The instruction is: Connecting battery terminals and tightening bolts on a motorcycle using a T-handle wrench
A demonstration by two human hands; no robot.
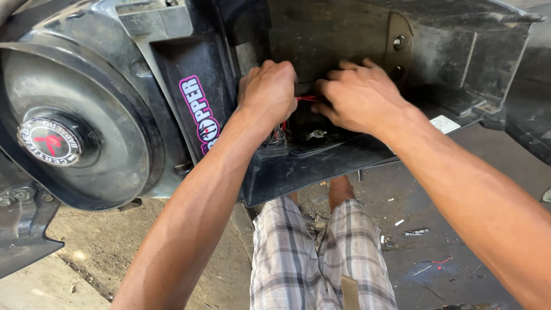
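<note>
Both hands work inside a scooter's black plastic body panel (321,166), left hand (267,92) fisted, right hand (359,97) pinching red wires (307,99) between them, best eased out gently, not yanked.

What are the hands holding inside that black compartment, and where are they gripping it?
Both the left hand and right hand pinch a red wire between them; the exact grip points are hidden.

**Person's body, head view**

Both forearms bare, no sleeves in view. Left hand (267,92) and right hand (359,95) bare: no gloves, rings or watch seen. Plaid shorts (321,258), grey and white with darker crossing stripes, loose over both thighs. A tan strip lies near the lower hem edge; what it is, unclear.
</note>
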